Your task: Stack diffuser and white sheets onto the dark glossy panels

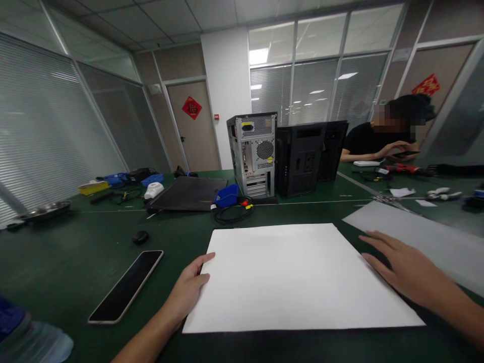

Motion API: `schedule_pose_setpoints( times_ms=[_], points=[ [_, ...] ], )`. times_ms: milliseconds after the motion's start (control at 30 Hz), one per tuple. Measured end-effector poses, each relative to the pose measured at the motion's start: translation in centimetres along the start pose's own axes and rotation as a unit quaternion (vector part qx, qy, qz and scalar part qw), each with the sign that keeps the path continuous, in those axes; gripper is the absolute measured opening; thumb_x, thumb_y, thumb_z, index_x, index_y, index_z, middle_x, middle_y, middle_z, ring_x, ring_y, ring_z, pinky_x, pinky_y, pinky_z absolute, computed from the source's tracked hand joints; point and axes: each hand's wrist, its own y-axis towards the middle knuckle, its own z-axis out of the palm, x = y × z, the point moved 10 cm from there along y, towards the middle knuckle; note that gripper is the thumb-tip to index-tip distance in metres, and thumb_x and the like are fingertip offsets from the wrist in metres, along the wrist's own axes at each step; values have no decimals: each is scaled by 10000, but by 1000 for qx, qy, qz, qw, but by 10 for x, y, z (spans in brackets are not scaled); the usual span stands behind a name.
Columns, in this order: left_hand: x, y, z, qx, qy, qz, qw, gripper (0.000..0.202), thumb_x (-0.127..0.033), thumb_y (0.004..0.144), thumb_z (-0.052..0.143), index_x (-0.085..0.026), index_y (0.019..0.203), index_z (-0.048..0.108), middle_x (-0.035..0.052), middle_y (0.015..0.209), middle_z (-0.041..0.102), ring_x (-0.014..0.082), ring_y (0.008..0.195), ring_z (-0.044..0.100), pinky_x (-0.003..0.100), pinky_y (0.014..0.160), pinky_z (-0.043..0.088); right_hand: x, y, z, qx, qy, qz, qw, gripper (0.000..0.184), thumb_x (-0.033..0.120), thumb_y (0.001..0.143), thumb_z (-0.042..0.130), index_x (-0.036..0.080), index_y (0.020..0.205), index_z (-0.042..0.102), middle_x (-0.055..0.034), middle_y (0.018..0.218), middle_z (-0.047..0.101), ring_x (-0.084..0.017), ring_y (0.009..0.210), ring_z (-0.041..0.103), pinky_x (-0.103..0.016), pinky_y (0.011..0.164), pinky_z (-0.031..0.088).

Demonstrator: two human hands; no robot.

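Observation:
A large white sheet of paper (pixel 295 277) lies flat before me, with a thin dark edge showing at its far left corner. My left hand (pixel 189 287) rests at the sheet's left edge, thumb and index finger apart, their tips over the paper; its other fingers are hidden. At the right edge, my right hand (pixel 401 267) is open with fingers stretched out, the thumb near the paper's border. Behind that hand lies a second, translucent white sheet (pixel 423 232). To the left of the paper is a smartphone (pixel 128 287) with a dark screen, near a small round black object (pixel 140 237).
An opened computer case (pixel 253 156) stands upright at the back beside a black case panel (pixel 302 161). A flat black panel (pixel 189 194), a blue bin (pixel 227 195) and cables lie nearby. A plastic bottle (pixel 34 338) is at lower left. Another person (pixel 363 141) sits at the right.

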Motion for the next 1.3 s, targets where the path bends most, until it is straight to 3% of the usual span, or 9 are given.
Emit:
schedule_pose_setpoints(
  times_ms=[133,233,333,500,700,900,1000,1133,1300],
  points=[
    [5,3,-1,11,7,2,1000,625,-167,667,570,-182,1288,502,90,1134,651,205,776,658,312,674,479,-107,-9,15,-28,-52,117,991,647,594,838,429,110,1245,565,-241,1218,559,-395,1072,571,-533,863,498],
    [5,3,0,23,17,3,1000,597,-205,712,574,-197,1302,482,85,1126,652,203,769,658,318,677,480,-123,-17,20,-8,-37,135,990,512,567,878,370,181,1055,656,-183,1011,663,-316,852,661,-445,713,549],
    [0,0,2,24,22,1,999,569,-221,724,576,-187,1287,497,81,1106,659,202,780,656,314,684,480,-97,-15,15,13,-32,119,992,429,528,896,352,246,1002,657,-111,976,684,-276,783,670,-411,655,544],
    [-8,-6,2,3,34,1,999,555,-225,701,594,-166,1250,541,78,1068,678,193,763,650,302,683,477,-43,-10,-7,4,-68,156,985,458,504,890,322,210,1095,607,-138,885,685,-326,624,642,-477,511,490],
    [-2,-3,0,6,25,0,1000,597,-179,681,572,-149,1276,529,88,1099,669,181,766,650,284,679,474,48,-12,-30,-5,-58,105,993,491,525,913,290,264,1260,521,-80,1050,678,-299,714,668,-491,585,536],
    [0,0,-1,11,28,4,1000,587,-201,711,576,-149,1292,516,105,1144,651,200,777,656,304,676,478,165,-27,-37,2,40,-127,991,381,465,915,395,315,1199,601,6,1140,652,-204,972,651,-394,835,565],
    [0,-1,-2,4,27,6,1000,581,-214,711,590,-153,1285,530,104,1132,656,202,782,656,306,677,481,199,-40,-45,8,68,-212,975,345,438,905,441,349,1197,604,30,1175,632,-177,1022,632,-349,863,558],
    [-1,-3,-2,-2,42,0,999,585,-237,708,602,-165,1285,538,81,1058,681,187,733,644,293,646,469,184,-37,-47,20,91,-204,975,363,439,901,452,354,1230,581,32,1234,599,-164,1099,591,-344,925,528],
    [-3,-3,2,6,54,-4,998,597,-246,722,583,-153,1307,505,90,1120,660,185,777,636,291,679,467,97,-11,-24,39,50,-25,998,427,525,886,409,261,1098,670,-36,1137,651,-243,1034,613,-494,918,503]
  ],
)
